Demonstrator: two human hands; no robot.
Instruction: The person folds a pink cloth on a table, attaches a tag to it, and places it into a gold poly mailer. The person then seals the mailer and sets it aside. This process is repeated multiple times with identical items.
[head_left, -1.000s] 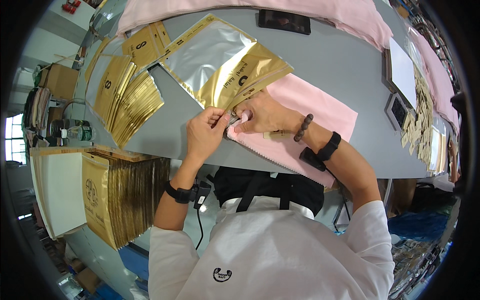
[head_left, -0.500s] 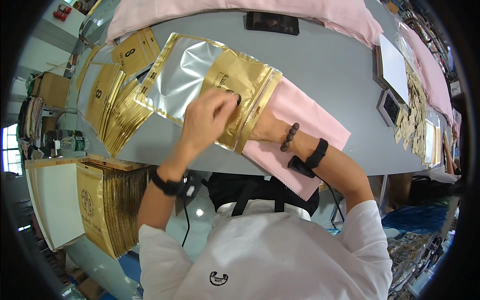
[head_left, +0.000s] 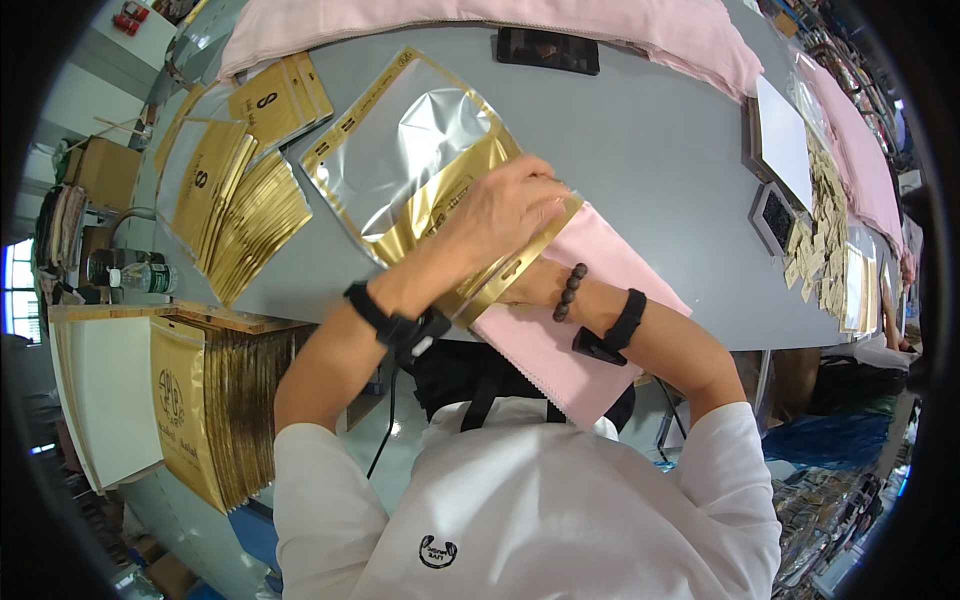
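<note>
A gold and silver pouch lies tilted across a folded pink cloth on the grey table. My left hand is over the pouch, its fingers curled onto the upper right end of the opening edge. My right hand reaches under that edge, covered by the pouch from the knuckles on, so its fingers and anything in them are hidden. The cloth runs from beneath the pouch down over the table's front edge.
Gold pouches fan out at left, near bottles; more stand in a box below. A long pink cloth and dark phone lie behind. At right are a white board and tags. Another person's arm shows far right.
My left hand has moved up and right across the pouch to its opening edge. The pouch has come over my right hand and shifted. The pink cloth hangs further down at the front.
</note>
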